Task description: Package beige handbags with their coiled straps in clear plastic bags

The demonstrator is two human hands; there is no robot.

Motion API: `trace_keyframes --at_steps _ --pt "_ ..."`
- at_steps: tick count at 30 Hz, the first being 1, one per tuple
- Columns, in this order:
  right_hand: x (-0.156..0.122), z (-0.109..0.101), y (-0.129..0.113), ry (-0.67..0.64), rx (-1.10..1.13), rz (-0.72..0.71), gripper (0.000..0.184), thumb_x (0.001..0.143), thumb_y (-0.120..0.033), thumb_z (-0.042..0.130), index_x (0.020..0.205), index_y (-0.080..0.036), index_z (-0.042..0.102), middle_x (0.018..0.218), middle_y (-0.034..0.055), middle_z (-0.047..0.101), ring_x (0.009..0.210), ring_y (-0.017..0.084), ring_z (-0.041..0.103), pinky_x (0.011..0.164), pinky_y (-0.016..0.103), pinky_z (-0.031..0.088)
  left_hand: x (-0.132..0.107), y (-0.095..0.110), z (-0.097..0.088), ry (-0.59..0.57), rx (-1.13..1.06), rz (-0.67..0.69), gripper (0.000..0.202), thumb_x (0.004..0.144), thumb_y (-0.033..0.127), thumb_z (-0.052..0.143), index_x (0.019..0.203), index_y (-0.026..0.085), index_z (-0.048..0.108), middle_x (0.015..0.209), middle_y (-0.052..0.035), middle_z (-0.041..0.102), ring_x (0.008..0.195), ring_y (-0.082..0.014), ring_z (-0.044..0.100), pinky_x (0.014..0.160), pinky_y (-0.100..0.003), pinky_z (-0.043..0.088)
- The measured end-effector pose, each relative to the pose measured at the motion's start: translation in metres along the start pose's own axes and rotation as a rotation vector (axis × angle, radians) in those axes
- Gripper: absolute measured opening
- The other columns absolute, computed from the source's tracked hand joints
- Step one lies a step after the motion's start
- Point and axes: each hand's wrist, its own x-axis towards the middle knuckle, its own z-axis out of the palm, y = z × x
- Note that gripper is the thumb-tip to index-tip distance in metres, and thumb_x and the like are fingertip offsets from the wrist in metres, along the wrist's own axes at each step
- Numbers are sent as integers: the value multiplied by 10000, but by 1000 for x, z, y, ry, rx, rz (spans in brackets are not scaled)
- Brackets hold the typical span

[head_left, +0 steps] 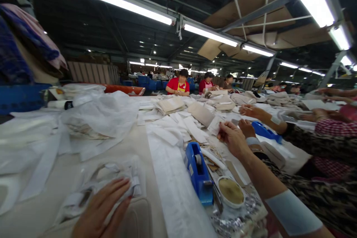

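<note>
My left hand [103,208] lies with its fingers stretched out on a pale cloth bag [135,214] with a piped edge. Beneath and just past the fingertips are pale straps and clear plastic [138,171]. Out to the right, my right hand [232,137] pinches a small white card [214,125] between thumb and fingers, beside a heap of papers. Nearer to me than that hand stands a blue tape dispenser [199,173]. A round white dish [231,191] with a tan-coloured middle sits at the dispenser's right.
Clear plastic bags [103,115] cover the left of the table. White and beige flat packets [171,105] are heaped in the middle. At right, co-workers' hands [258,113] work near a second blue dispenser [266,131]. People [178,85] sit across the table.
</note>
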Motion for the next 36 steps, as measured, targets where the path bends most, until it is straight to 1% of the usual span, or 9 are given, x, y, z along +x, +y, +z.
trace_keyframes --at_steps 5,7,9,12,14,19,24,30,36 --pt "-35 41 -11 -154 20 22 409 539 -440 802 626 -191 490 458 -70 526 363 69 466 369 181 311 48 51 57 -121 -411 -156 259 830 231 468 995 205 667 997 -53 691 901 -170 638 786 -286 534" --pt "-51 57 -11 -228 23 51 384 567 -438 789 625 -191 501 462 -61 538 373 76 473 377 184 313 54 64 74 -195 -536 -283 360 740 207 530 1083 167 630 1021 -81 667 749 -151 613 605 -254 507" --pt "-66 70 -8 -300 21 76 353 608 -436 768 633 -191 516 466 -54 551 382 79 477 389 187 323 50 73 81 -273 -665 -416 457 671 215 591 1122 142 608 925 -69 665 626 -122 550 541 -240 446" --pt "-86 83 -1 -383 29 101 304 665 -419 734 648 -189 537 462 -48 562 387 81 480 402 190 338 34 81 76 -427 -916 -610 352 660 268 605 976 126 669 711 -17 641 516 -86 468 518 -226 375" --pt "-96 90 4 -422 43 120 284 684 -407 724 660 -189 543 459 -50 561 390 83 484 407 191 345 22 84 67 -485 -1054 -716 282 669 300 604 871 123 689 708 -25 657 488 -70 448 500 -217 335" --pt "-109 98 10 -448 65 140 259 690 -385 727 695 -189 558 469 -63 546 399 87 499 411 193 349 3 86 47 -447 -1299 -890 288 609 288 649 828 102 668 736 -71 690 416 -68 462 449 -222 291" --pt "-111 99 15 -436 77 152 239 704 -374 723 704 -192 568 451 -63 540 395 87 493 413 190 348 -3 81 36 -449 -1398 -866 280 534 169 624 803 105 672 680 -54 690 457 -85 529 475 -209 293" --pt "-117 98 20 -405 85 169 244 693 -382 739 690 -184 596 437 -56 526 389 82 488 409 180 338 -7 79 36 -372 -1365 -891 395 653 458 709 798 93 670 564 -51 641 408 -88 490 452 -218 297" --pt "-136 80 30 -451 242 158 121 697 -309 745 736 -216 677 546 -26 571 457 88 494 445 202 382 -4 69 34 -275 -1279 -920 406 689 511 657 766 114 681 567 -31 614 400 -87 463 442 -230 252"
